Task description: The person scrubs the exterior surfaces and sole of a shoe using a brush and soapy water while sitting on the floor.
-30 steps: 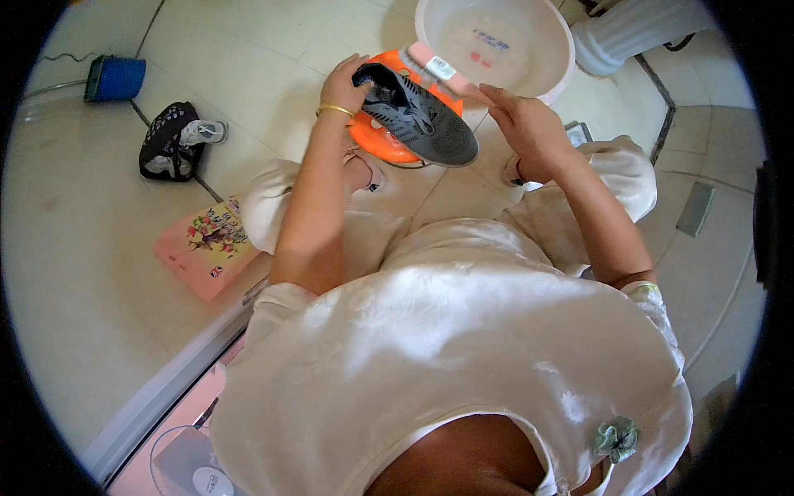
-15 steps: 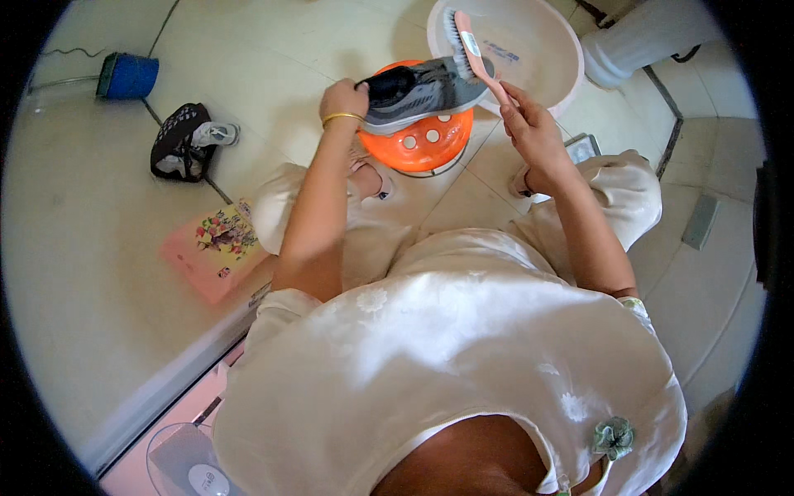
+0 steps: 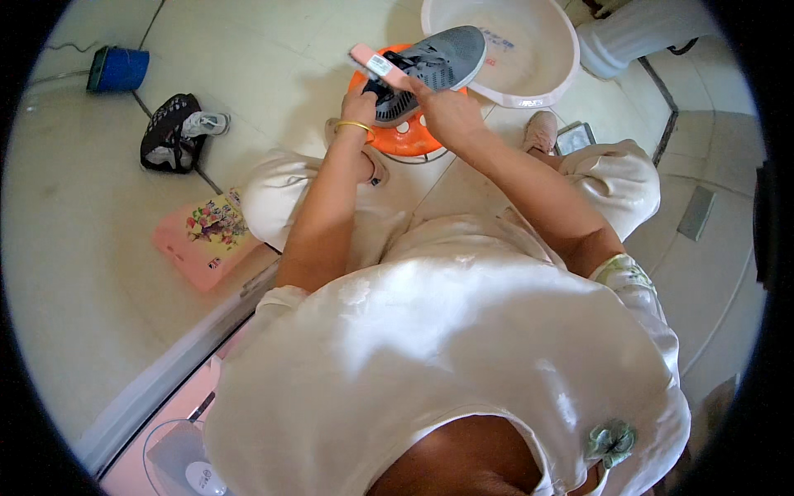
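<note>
A grey sneaker (image 3: 451, 59) with a dark opening is held over an orange stool (image 3: 407, 140) with round holes in its seat. Its toe points up and to the right. My left hand (image 3: 358, 107) is closed round the heel end. In my right hand (image 3: 447, 112) is a pink scrub brush (image 3: 382, 66), gripped by its handle. The brush head lies across the shoe near its opening, bristles turned down and mostly hidden. Whether the shoe touches the seat I cannot tell.
Beyond the stool stands a pale pink basin (image 3: 529, 95), beside a white pedestal (image 3: 624, 41). On the left floor are a black-and-white shoe (image 3: 175, 136), a blue container (image 3: 118, 69) and a pink package (image 3: 198, 240). A small grey-topped item (image 3: 575, 138) lies by my right foot.
My right hand has swung the brush left and down, from the toe to the shoe's opening. The shoe has tilted, its toe now higher.
</note>
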Tool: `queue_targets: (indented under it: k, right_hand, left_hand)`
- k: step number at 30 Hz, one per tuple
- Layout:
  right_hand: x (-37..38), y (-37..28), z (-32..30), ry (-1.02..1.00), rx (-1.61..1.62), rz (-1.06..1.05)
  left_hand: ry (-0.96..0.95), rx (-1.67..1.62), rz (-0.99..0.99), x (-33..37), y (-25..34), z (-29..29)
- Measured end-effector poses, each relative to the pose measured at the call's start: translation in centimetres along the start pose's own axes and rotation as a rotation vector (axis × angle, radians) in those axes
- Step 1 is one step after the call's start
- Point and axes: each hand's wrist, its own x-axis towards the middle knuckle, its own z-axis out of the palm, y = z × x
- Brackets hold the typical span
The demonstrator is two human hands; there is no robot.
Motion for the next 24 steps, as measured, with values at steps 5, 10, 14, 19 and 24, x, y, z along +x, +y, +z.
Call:
queue_targets:
  k: [5,10,14,19,24]
  right_hand:
    - [2.3,-0.1,0.1,0.074,0.204,0.108]
    - [-2.4,-0.8,-0.9,0.158,0.307,0.015]
    - [-1.8,-0.7,-0.4,-0.126,0.061,0.058]
    - [3.4,0.5,0.3,0.160,0.181,0.120]
    - [-3.4,-0.7,-0.2,0.065,0.276,0.087]
  left_hand:
    - [0.115,-0.048,0.092,0.4,-1.2,1.0]
    - [0.268,-0.218,-0.014,-0.1,-0.9,1.2]
    - [0.196,-0.222,-0.114,-1.3,0.8,1.4]
    - [0.312,-0.154,0.060,1.5,-2.8,3.3]
    - [0.374,-0.241,0.053,-2.0,0.8,3.1]
